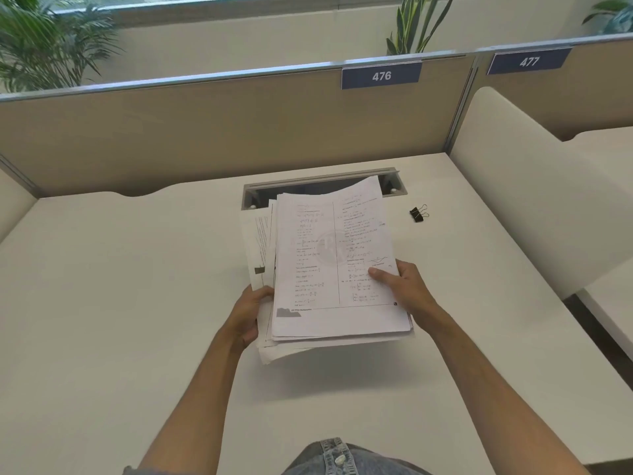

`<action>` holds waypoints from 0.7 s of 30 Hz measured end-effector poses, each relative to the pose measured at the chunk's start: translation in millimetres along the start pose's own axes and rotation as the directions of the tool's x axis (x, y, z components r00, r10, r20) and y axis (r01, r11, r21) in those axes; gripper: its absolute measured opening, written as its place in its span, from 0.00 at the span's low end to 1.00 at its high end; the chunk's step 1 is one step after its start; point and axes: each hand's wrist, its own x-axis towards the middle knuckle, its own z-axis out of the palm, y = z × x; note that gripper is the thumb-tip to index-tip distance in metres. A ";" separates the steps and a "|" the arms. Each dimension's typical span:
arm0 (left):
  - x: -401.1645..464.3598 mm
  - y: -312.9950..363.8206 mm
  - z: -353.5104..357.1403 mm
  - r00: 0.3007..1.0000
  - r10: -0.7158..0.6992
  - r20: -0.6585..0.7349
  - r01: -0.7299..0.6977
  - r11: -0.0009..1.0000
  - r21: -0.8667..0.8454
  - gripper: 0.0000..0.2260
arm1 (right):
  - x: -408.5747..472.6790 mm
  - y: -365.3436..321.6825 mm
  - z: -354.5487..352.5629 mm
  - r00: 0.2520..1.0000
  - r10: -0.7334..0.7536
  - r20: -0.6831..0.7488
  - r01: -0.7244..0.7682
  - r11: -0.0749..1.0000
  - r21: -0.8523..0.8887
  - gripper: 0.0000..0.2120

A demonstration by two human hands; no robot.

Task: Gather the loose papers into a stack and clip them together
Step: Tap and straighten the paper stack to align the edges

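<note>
A stack of printed white papers (325,262) is held above the middle of the white desk (120,286). Its edges are uneven, and some sheets stick out at the left and bottom. My left hand (248,313) grips the stack's lower left edge. My right hand (407,289) grips the lower right side, thumb on the top sheet. A black binder clip (418,213) lies on the desk to the right of the papers, beyond my right hand, touching nothing.
A cable slot (322,186) with a grey frame is set in the desk behind the papers. Beige partition panels (205,132) labelled 476 and 477 close off the back. A white side divider (534,200) stands on the right. Plants stand behind the partition.
</note>
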 end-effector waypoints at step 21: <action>15.3 36.7 25.3 0.986 0.167 0.030 -0.170 0.975 0.147 0.14 | 6.3 -3.6 14.0 0.965 -0.184 -0.189 0.200 0.978 0.067 0.12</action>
